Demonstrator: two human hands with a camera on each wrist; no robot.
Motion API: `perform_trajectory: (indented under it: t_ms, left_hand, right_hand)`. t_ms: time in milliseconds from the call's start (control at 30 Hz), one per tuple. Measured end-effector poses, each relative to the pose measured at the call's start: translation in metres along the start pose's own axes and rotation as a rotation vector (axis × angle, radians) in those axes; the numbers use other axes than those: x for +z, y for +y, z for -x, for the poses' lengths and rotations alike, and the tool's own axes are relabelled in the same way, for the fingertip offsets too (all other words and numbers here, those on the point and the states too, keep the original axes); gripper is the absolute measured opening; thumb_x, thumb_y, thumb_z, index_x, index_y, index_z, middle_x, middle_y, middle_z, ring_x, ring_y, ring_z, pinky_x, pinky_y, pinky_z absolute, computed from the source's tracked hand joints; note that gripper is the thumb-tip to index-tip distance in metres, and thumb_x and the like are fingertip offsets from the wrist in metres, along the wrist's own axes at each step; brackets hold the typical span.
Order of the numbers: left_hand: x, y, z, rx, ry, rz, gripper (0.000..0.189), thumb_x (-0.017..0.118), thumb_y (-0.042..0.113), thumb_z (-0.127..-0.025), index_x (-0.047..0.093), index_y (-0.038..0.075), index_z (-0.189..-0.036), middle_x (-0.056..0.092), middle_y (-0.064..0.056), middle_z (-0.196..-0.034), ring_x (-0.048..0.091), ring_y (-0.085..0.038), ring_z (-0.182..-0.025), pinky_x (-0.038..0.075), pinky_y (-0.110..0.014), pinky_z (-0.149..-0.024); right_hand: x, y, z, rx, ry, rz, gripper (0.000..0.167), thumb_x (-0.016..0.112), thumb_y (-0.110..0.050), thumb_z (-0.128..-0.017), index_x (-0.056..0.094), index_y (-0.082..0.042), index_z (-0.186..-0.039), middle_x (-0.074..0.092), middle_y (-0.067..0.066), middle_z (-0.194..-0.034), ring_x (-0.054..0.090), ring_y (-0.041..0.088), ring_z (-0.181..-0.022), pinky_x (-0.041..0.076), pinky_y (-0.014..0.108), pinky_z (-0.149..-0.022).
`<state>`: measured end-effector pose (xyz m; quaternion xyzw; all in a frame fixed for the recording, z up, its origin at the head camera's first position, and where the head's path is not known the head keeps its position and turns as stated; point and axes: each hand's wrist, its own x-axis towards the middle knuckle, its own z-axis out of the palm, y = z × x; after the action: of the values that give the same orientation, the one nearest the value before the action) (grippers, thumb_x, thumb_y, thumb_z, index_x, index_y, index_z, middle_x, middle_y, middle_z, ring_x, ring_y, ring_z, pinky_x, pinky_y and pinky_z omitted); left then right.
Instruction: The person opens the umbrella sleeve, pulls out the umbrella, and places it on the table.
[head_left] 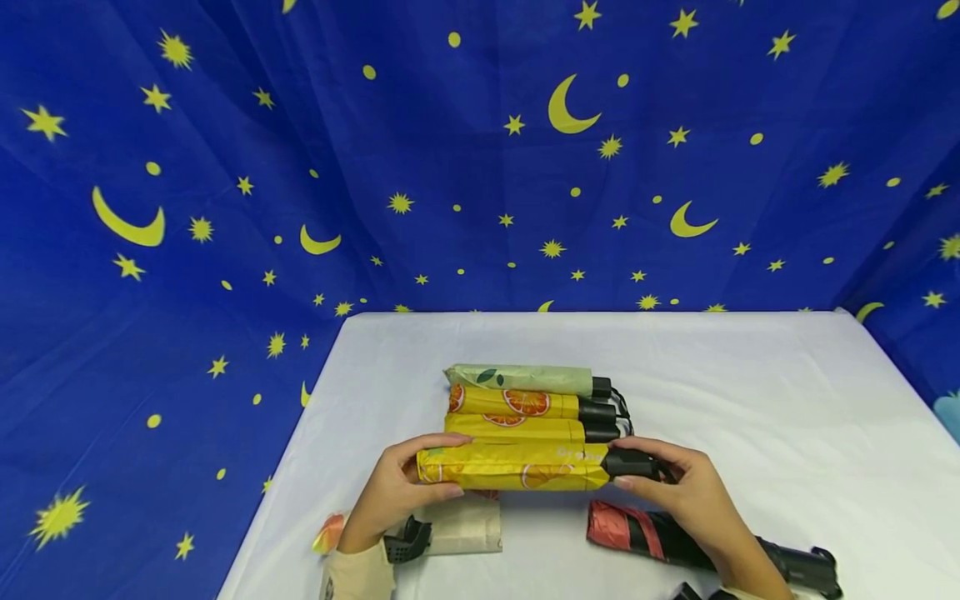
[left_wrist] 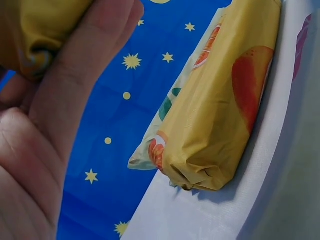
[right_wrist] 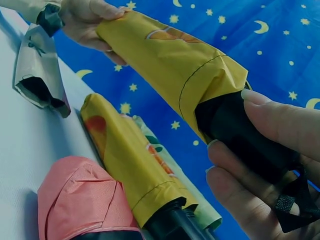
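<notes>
A folded yellow umbrella [head_left: 517, 467] with orange-slice prints is held level above the table by both hands. My left hand [head_left: 396, 483] grips its closed fabric end, thumb on the near side. At the other end my right hand [head_left: 684, 481] pinches the black handle [right_wrist: 245, 132], where a black wrist strap [right_wrist: 287, 207] hangs by the fingers. Just beyond lie two more yellow umbrellas, the nearer one [head_left: 513, 428] and the farther one [head_left: 551, 406], side by side. A pale green umbrella [head_left: 540, 379] lies behind them, handles all pointing right.
A beige umbrella [head_left: 465, 529] lies on the white table [head_left: 750, 375] near the left wrist. Under the right forearm is a red and black umbrella [head_left: 630, 533] with its handle to the right. A blue star-and-moon cloth [head_left: 480, 150] hangs behind and at the sides.
</notes>
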<state>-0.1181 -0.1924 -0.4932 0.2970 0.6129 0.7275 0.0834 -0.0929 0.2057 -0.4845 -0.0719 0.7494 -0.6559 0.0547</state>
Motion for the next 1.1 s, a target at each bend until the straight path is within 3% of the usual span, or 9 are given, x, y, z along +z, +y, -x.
perform_trajectory:
  t_ms: [267,833,1100]
  left_hand:
    - [-0.002,0.003,0.002,-0.009,0.023,0.003,0.056,0.074,-0.013,-0.086,0.054,-0.012,-0.138,0.053,-0.029,-0.142,0.065,-0.032,-0.116,0.060,-0.040,-0.087]
    - [-0.005,0.004,0.004,-0.003,0.002,0.006,0.054,0.075,-0.012,-0.086,0.055,-0.013,-0.136,0.054,-0.028,-0.142,0.065,-0.031,-0.117,0.060,-0.039,-0.087]
    - [-0.011,0.006,0.007,0.013,0.043,-0.024,0.050,0.073,-0.016,-0.085,0.057,-0.015,-0.133,0.055,-0.029,-0.140,0.060,-0.032,-0.125,0.058,-0.039,-0.091]
  right_hand:
    - [-0.005,-0.002,0.001,0.028,0.020,-0.013,0.049,0.082,-0.011,-0.087,0.066,0.000,-0.132,0.070,0.008,-0.126,0.069,0.021,-0.107,0.061,0.034,-0.082]
    - [-0.009,-0.002,0.003,0.006,0.046,0.045,0.047,0.083,-0.013,-0.087,0.068,-0.003,-0.131,0.070,0.007,-0.126,0.068,0.020,-0.105,0.060,0.032,-0.083]
    - [-0.014,-0.002,0.004,-0.068,0.038,0.018,0.044,0.078,-0.003,-0.090,0.065,0.003,-0.131,0.070,0.009,-0.126,0.067,0.017,-0.110,0.060,0.030,-0.084]
